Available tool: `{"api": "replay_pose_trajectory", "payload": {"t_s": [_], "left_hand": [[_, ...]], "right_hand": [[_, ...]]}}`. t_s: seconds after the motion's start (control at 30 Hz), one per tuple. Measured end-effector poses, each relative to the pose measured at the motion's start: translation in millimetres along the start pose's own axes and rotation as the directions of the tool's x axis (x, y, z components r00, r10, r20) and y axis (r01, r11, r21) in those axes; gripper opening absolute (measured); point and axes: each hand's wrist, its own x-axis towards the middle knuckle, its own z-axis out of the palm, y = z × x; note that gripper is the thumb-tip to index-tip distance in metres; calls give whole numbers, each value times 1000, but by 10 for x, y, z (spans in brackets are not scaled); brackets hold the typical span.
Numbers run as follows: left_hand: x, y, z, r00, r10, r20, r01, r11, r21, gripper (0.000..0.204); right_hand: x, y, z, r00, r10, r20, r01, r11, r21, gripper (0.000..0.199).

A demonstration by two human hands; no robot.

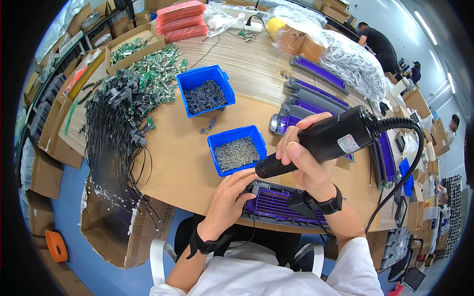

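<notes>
Above a purple-and-grey housing (271,199) near the edge of the surface (173,163), the right hand (308,158) is wrapped around a black power screwdriver (340,135); the left hand (223,200) reaches its tip, pinching indiscernible. Fastening looks unfinished: loose screws (237,154) fill a blue bin (236,134) beyond, more housings (320,73) rightward.

Clearances above the cardboard sheet

Bare cardboard (175,160) is running between the black cable bundle (106,138) and the screw bin (232,135), giving a side lane. Second lane is lying between the ring bin (202,76) and the purple housings (321,74). Loose grey parts (207,127) are sitting in the gap between bins. Right hand (308,158) and black driver (340,134) are blocking space right of the screw bin; the cord (420,143) is arching across the right side.
</notes>
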Motion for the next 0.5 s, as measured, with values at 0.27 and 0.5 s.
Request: {"api": "replay_pose_trajectory", "payload": {"t_s": [0.27,0.5], "left_hand": [[3,-26,5,1000,-4,-18,4,1000,-25,42],[-7,-11,13,998,-60,-26,58,997,-50,34]], "right_hand": [[-6,-169,-89,997,-37,68,46,991,-126,38],[-136,-357,-105,992,69,102,-29,936,-351,33]]}}
